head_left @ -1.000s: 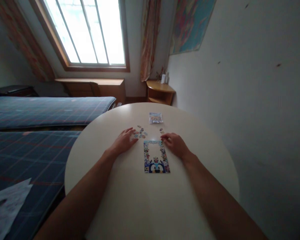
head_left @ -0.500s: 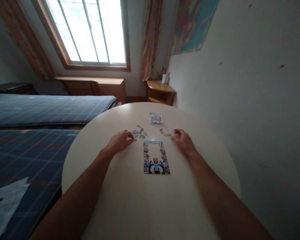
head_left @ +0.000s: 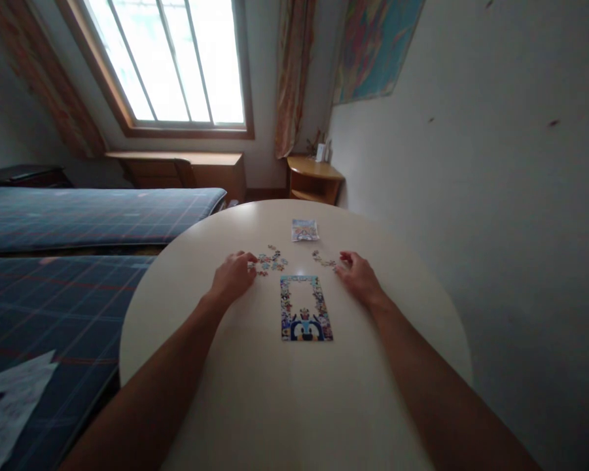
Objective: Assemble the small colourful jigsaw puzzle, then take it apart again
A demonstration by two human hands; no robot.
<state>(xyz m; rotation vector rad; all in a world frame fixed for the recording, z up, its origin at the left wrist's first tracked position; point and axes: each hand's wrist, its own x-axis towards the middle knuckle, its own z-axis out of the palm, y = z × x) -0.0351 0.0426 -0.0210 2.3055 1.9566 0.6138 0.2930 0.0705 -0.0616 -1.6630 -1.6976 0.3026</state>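
A rectangular jigsaw puzzle (head_left: 307,330) with its border and a blue cartoon dog at the bottom lies on the round table; its middle is a blank light area. My left hand (head_left: 232,278) is left of the loose puzzle pieces (head_left: 277,265), its fingertips closed at a small piece (head_left: 251,266) on the pile's near-left edge. To the right, my right hand (head_left: 358,276) rests on the table with thumb and index finger apart, beside a short row of pieces (head_left: 326,262). Its fingertips are close to the row's right end.
A small clear packet with a printed picture (head_left: 305,230) lies farther back on the cream table (head_left: 294,405). Beds with plaid mattresses (head_left: 53,301) stand at the left, papers (head_left: 14,399) on the nearer one. A white wall (head_left: 510,229) is at the right.
My left hand has shifted slightly left and back, its fingers drawing together; a piece near its fingertips is now more visible. My right hand has barely moved.
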